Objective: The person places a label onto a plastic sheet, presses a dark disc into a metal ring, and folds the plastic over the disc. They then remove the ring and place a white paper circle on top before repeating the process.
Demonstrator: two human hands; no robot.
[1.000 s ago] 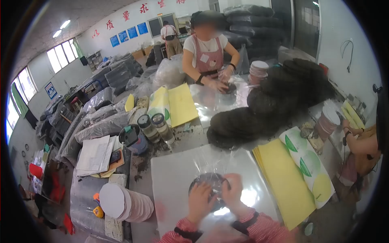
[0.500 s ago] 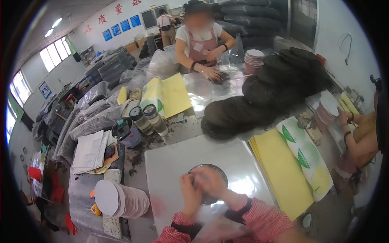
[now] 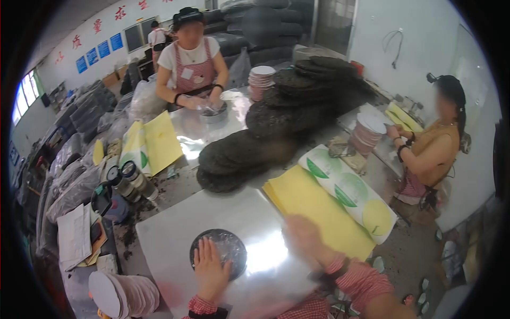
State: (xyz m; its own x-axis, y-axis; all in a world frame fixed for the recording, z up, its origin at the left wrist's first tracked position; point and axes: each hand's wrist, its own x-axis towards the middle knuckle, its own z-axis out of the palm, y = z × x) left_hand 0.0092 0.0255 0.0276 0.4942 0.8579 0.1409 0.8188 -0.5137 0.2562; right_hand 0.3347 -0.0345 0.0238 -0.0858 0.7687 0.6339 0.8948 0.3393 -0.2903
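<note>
My left hand (image 3: 211, 268) lies flat with its fingers out on a glossy, dark round disc (image 3: 231, 244) that looks like pressed dried seaweed. A thin rim seems to ring the disc. It sits on a shiny metal sheet (image 3: 170, 223) in front of me. To the right, my right hand (image 3: 307, 238) is over the sheet's edge by the stack of yellow paper (image 3: 313, 204). Motion smears its fingers, so whether it holds anything does not show. Large dark cakes (image 3: 228, 165) lie overlapping in a long pile beyond the sheet.
Round paper discs (image 3: 130, 295) stand stacked at the near left. Two jars (image 3: 133, 183) and papers (image 3: 74, 234) are on the left. Opposite, a co-worker (image 3: 194, 69) presses something in a round ring (image 3: 214, 113). Another person (image 3: 433, 138) works at the right beside stacked discs (image 3: 366, 133).
Both hands were together over the disc; the right hand has swung away right towards the yellow paper. The left hand has flattened onto the disc. The view has turned right.
</note>
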